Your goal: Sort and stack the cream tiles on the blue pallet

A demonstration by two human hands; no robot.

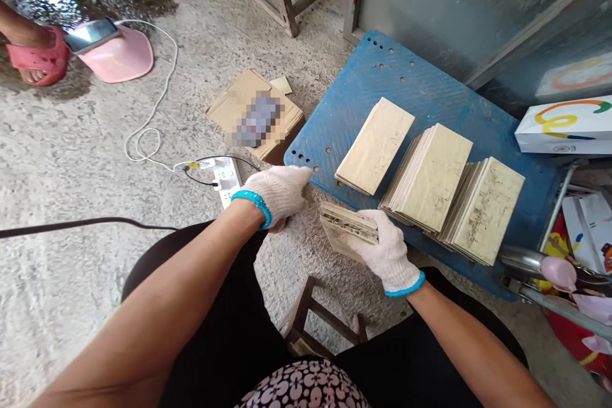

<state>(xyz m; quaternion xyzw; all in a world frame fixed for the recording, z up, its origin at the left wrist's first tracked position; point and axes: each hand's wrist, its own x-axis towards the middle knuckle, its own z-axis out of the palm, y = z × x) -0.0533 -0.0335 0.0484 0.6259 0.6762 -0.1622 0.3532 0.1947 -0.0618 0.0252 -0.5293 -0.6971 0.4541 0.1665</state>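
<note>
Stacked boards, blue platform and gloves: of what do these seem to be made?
Stacked boards: probably thin wood or plywood, apparently unpainted; pale faces show faint grain and dark specks.
Blue platform: likely moulded plastic, scuffed, with ribbed surface and round holes.
Gloves: knitted fabric, perhaps cotton, matt off-white with blue cuff edging; exact fibre unclear.

I get the left glove and right glove as off-white with bright blue cuffs — the boards pale beige, specked dark in places. I see a blue platform, pink visor and sandal, and a black shirt — patterned with pinkish flowers.
</note>
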